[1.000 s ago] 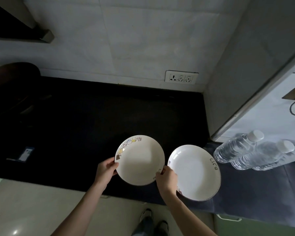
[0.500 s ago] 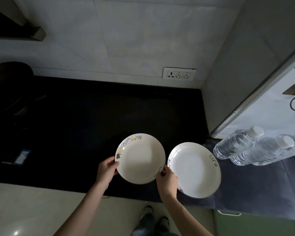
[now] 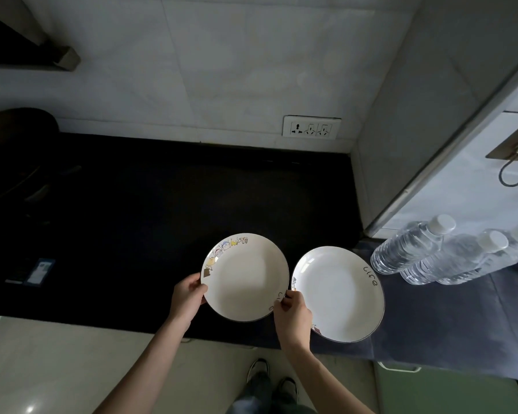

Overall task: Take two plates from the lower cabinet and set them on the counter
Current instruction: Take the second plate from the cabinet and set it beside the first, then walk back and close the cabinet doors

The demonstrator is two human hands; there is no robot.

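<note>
Plate [image 3: 244,276] held between both hands.

Round white ceramic plates: 2. One with cartoon-figure rim print [image 3: 245,277], one with black "Life" lettering [image 3: 340,294].
Bare hands: 2. Left hand [image 3: 187,297], right hand [image 3: 293,316].
Clear plastic water bottles with white caps: 3 visible, lying side by side: first [image 3: 408,245], second [image 3: 452,258], third [image 3: 503,258], partly cut by frame edge.
White wall socket panel [image 3: 311,127]: 1.
Metal wall hook [image 3: 513,165]: 1.
Shoes on floor: 2, left [image 3: 258,370], right [image 3: 288,386].
Small blue-white card on desk [image 3: 39,271]: 1.
</note>
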